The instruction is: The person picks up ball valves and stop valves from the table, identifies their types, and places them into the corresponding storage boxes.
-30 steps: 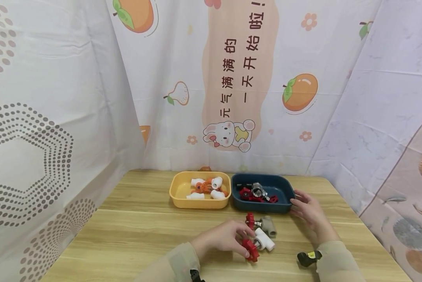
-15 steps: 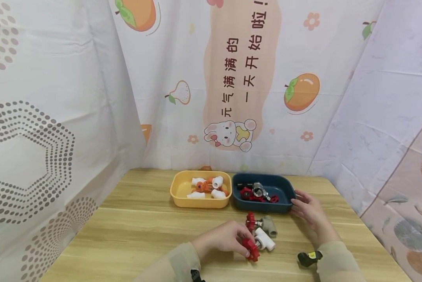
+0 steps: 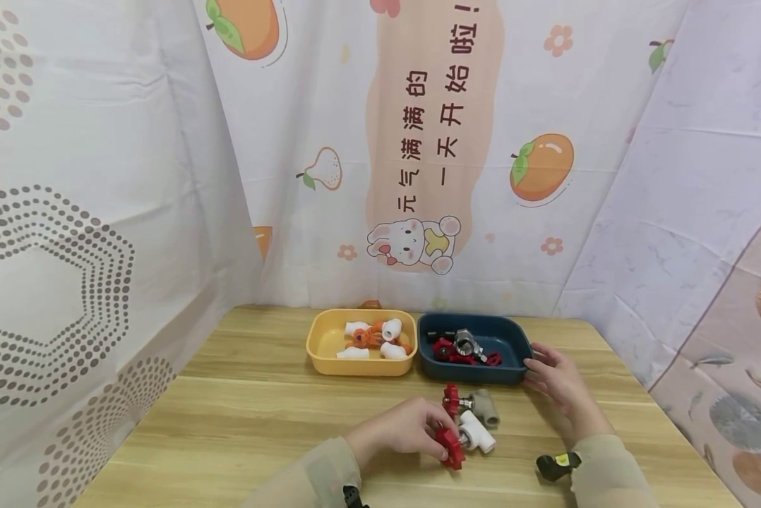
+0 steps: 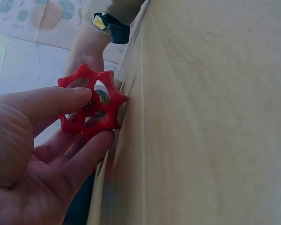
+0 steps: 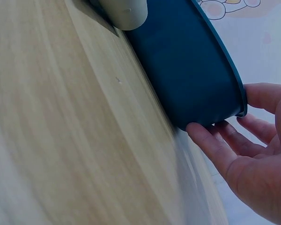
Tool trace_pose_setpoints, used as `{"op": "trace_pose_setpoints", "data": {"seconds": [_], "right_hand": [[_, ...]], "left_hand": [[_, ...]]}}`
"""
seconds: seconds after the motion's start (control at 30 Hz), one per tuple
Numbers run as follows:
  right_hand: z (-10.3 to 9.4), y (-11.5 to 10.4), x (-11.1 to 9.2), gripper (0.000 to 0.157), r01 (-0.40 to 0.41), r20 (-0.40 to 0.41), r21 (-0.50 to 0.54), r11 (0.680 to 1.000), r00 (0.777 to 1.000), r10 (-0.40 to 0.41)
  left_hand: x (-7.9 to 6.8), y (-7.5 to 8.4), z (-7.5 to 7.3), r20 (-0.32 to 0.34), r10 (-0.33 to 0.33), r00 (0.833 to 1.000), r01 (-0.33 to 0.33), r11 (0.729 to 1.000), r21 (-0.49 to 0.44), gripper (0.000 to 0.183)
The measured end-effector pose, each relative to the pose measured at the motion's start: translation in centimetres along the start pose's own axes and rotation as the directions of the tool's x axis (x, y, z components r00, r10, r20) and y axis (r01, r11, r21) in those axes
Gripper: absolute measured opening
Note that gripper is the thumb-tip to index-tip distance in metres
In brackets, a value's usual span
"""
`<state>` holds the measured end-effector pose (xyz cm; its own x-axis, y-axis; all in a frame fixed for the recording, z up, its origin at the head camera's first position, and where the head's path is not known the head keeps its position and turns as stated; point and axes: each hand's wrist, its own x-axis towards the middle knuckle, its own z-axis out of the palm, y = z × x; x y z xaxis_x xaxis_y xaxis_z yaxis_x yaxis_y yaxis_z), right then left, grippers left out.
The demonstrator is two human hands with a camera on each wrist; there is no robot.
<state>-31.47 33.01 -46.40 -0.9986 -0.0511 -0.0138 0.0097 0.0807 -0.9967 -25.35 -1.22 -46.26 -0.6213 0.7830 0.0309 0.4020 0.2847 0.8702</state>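
In the head view my left hand (image 3: 412,430) grips the red handwheel (image 3: 450,448) of a valve with a white tee-shaped pipe body (image 3: 478,432). Seen from the left wrist, the thumb presses the hub of the red handwheel (image 4: 92,105) while the fingers lie behind and under its rim. A second valve with a red handwheel and grey tee body (image 3: 484,407) lies just beyond. My right hand (image 3: 555,377) touches the right end of a dark blue bin (image 3: 476,372). In the right wrist view its fingers (image 5: 213,143) rest spread against the bin's outer end.
The blue bin holds red handwheels and metal and black fittings (image 3: 466,344). Left of it, a yellow bin (image 3: 361,367) contains white pipe fittings and orange parts. Both stand near the back of the wooden table (image 3: 247,409), before a printed curtain (image 3: 330,233).
The red handwheel in my left hand has turned slightly, its lower edge shifting a little left. My right hand stays at the blue bin.
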Motion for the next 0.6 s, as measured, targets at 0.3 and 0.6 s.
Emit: {"op": "trace_pose_setpoints", "data": {"seconds": [0.3,0.6], "right_hand": [[-0.01,-0.01,0.04,0.067,-0.002,-0.004,-0.006,1.0,1.0,0.002],[-0.03,0.11,0.07,0.069,-0.009,-0.001,-0.024,1.0,1.0,0.009]], "left_hand": [[-0.15,0.06,-0.16,-0.01,0.024,1.0,-0.024,1.0,-0.004,0.026],[-0.24,0.21,-0.31,-0.029,0.057,0.998,-0.056,0.998,0.039,0.025]]}}
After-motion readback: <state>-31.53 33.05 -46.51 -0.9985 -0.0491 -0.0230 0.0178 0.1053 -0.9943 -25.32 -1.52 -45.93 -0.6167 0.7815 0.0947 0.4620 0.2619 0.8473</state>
